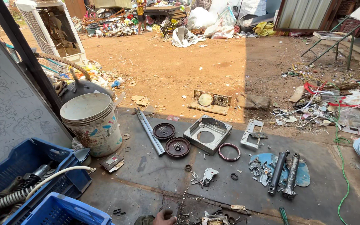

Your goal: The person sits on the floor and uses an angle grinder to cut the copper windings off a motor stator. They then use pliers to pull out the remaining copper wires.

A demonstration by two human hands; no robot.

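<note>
I am looking down at a dark metal floor sheet (155,175) at the shaded edge of a scrapyard; beyond it lies sunlit red dirt (196,62), with heaps of junk and white sacks (201,18) at the far end. On the sheet, parts are spread out: two grey tubes (150,132) lying side by side, two dark round discs (171,139) just beside them, a square metal housing (207,134) with a round hole, a reddish ring (229,152) near its corner, and two shock-absorber tubes (285,174) resting on a blue plate (303,177). A stack of white buckets (92,123) stands to the left, with blue crates (42,175) in the near-left corner — the farther crate holds springs and a white hose. Green wire (341,166) trails along the right side.

Only one of my hands (163,217) shows, at the very bottom edge — which hand it is I cannot tell. Its grip is curled low over the small scraps and wire bits (213,217) lying there, but the frame cuts it off, so I cannot tell whether it holds anything or how far it is open.
</note>
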